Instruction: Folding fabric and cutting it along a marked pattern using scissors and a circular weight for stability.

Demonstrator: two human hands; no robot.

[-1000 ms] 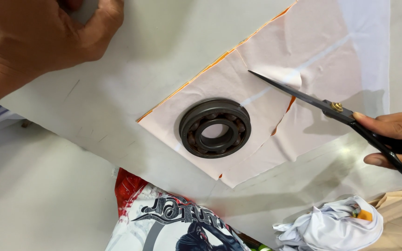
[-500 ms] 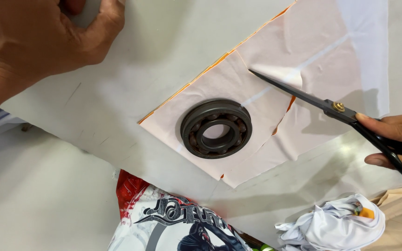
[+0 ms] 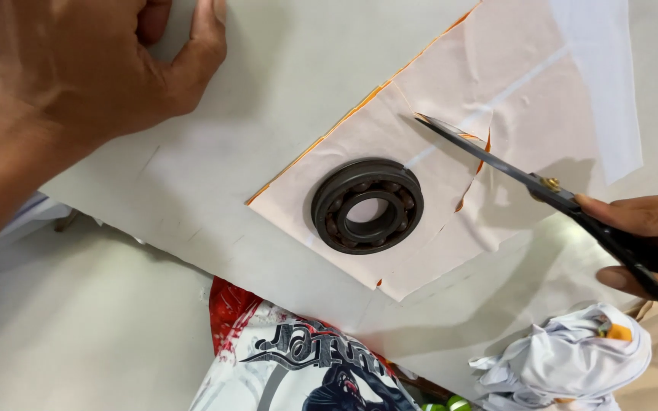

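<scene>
Right-hand fingers (image 3: 634,217) curled through the black handles of the scissors (image 3: 512,169), closed around them in a firm hold; right hand (image 3: 649,243) well to the right of the bearing (image 3: 367,205). Blades drawn nearly together, thin and dark, tip resting in the pink sheet (image 3: 496,84) just up and right of the bearing. Left-hand fingers (image 3: 203,38) folded loosely with nothing clearly gripped. Left hand (image 3: 93,68) pressed flat on the white board (image 3: 268,99), well up and left of the bearing, pinning it.

Cutting in hand, by the look of it: 1 slit already open in the sheet to the right of the bearing, running up from the sheet's lower edge, with a small flap lifted at the blade tip. Probably calls next for reopening the blades and steering around the ring rather than across it, with the board kept pinned so the thin sheet does not drag or tear.

Bearing: dark metal, round, 2 rings with balls between, open bore in the middle, lying flat on the sheet. Sheet: pale pink, thin, smooth, orange along its upper-left edge, a whiter strip across its far right. Board: matt white, stiff-looking, faintly scuffed. Below the bearing, a glossy printed bag (image 3: 298,365) in red, white and black. Below and right, a crumpled white cloth (image 3: 573,365). Pale, plain surface (image 3: 62,335) down and left.
</scene>
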